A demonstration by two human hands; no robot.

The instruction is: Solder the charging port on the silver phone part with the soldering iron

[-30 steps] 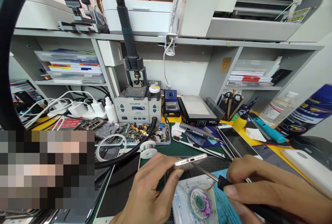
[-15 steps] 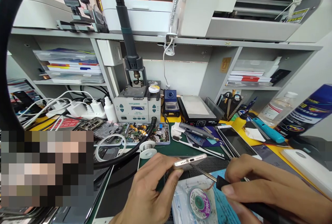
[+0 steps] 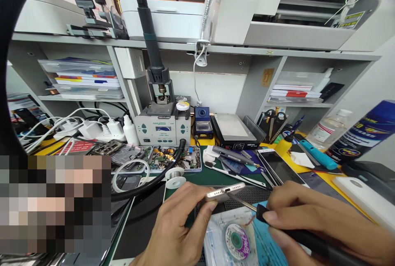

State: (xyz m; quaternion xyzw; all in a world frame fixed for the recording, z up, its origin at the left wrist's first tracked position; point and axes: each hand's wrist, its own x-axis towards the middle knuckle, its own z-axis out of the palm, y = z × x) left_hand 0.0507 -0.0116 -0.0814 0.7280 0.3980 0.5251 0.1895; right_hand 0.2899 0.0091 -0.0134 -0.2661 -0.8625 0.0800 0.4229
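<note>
My left hand [image 3: 180, 227] is closed around one end of a smartphone [image 3: 217, 194], thumb below and fingers above. The phone's bottom edge faces me, showing its charging port and speaker holes. My right hand [image 3: 308, 216] grips a screwdriver [image 3: 261, 213] with a black handle and a thin metal shaft. The shaft's tip is at the phone's bottom edge, beside the port; whether it sits in a screw is too small to tell. Under the hands lies a spool of desoldering braid [image 3: 237, 241] on a bag and a blue mat [image 3: 268, 237].
A solder spool [image 3: 175, 177] and a tray of small circuit parts [image 3: 175, 159] are behind my left hand. Farther back stands a hot-air station [image 3: 160, 128]. Tweezers [image 3: 234, 173] and another phone [image 3: 282, 167] lie behind my right hand. A black ring [image 3: 6, 72] rises at left.
The screwdriver's tip has shifted slightly up and left, nearer the port. My right hand has turned a little; the phone has barely moved.
</note>
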